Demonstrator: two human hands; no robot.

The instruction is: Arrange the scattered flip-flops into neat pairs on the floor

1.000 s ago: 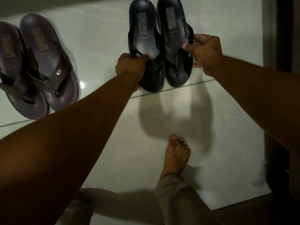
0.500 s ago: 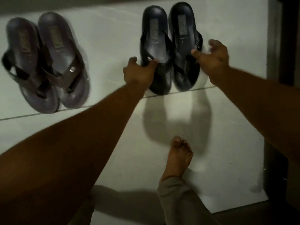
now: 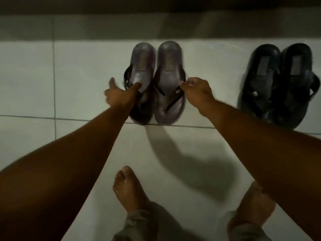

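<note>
A brown pair stands side by side, heels toward the wall, on the white tiled floor. My left hand (image 3: 119,95) grips the outer edge of the left brown flip-flop (image 3: 143,66), thumb on its sole and fingers outside the strap. My right hand (image 3: 197,91) pinches the outer strap of the right brown flip-flop (image 3: 169,66). The black pair (image 3: 278,80) stands together on the floor at the right, untouched. The view is dim and slightly blurred.
A shadowed wall base (image 3: 156,26) runs along the far side just behind both pairs. My bare feet (image 3: 129,190) stand on the near tiles. Open floor (image 3: 69,75) lies to the left of the brown pair.
Both hands have let go of the black pair and shifted left to the brown pair. The brown flip-flops, earlier angled, now stand straight and parallel. The view has panned left.
</note>
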